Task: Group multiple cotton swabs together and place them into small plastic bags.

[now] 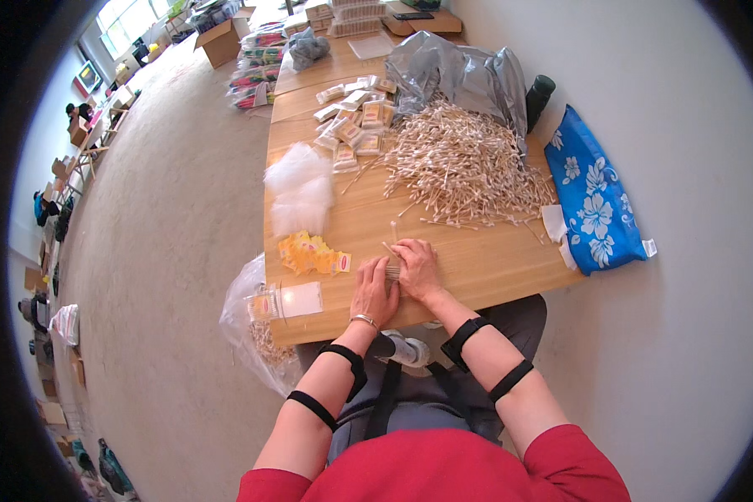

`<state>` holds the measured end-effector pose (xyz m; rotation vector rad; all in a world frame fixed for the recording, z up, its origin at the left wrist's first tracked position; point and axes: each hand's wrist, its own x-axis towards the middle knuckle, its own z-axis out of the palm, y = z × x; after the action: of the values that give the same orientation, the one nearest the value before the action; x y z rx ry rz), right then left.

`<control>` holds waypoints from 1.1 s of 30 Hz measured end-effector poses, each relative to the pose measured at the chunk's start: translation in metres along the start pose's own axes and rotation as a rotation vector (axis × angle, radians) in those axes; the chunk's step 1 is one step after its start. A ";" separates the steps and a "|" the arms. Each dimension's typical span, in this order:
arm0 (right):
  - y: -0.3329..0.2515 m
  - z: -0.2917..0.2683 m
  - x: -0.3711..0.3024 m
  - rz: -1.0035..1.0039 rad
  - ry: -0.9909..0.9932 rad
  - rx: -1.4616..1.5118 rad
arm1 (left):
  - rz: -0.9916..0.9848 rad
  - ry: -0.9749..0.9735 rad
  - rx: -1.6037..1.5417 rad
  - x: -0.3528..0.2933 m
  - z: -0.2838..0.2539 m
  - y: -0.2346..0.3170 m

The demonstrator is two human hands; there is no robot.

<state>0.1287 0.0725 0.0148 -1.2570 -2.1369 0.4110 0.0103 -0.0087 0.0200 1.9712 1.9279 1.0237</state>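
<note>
Head view: nearest the camera is your red shirt (443,464), below the near edge of the table (494,280). Your left hand (375,291) and right hand (418,266) meet just inside that edge. Both look closed on the swab bundle (392,272), pinned between them; finger contact is mostly hidden, so I can't tell how tight.

Risks, my read: uneven pressure between your palms could fan the sticks out, and being so close to the near edge, some could drop off. The loose swab (394,229) just beyond your right fingers could get caught crosswise if you close over it. Sliding left could knock the yellow cards (309,253) along the left edge; reaching far could topple the swab pile (468,163) toward the right edge.

Bundle's long axis seems to run hand to hand, roughly along the near edge. Ends covered, can't call tips. Loose swab points at the far edge.
</note>
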 end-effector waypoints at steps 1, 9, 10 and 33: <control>0.001 -0.001 -0.004 -0.015 -0.021 0.093 | -0.031 0.020 -0.035 0.000 0.001 0.002; 0.011 -0.027 -0.040 0.149 0.171 -0.012 | 0.013 -0.011 0.128 0.001 -0.001 -0.001; 0.016 -0.027 -0.040 0.128 0.131 -0.044 | 0.022 -0.029 0.144 0.003 0.000 0.000; -0.025 0.001 0.028 0.111 -0.158 -0.031 | -0.044 0.078 -0.066 -0.003 0.005 -0.004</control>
<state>0.1007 0.0840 0.0375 -1.4072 -2.2177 0.5419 0.0102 -0.0089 0.0126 1.8711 1.9419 1.1534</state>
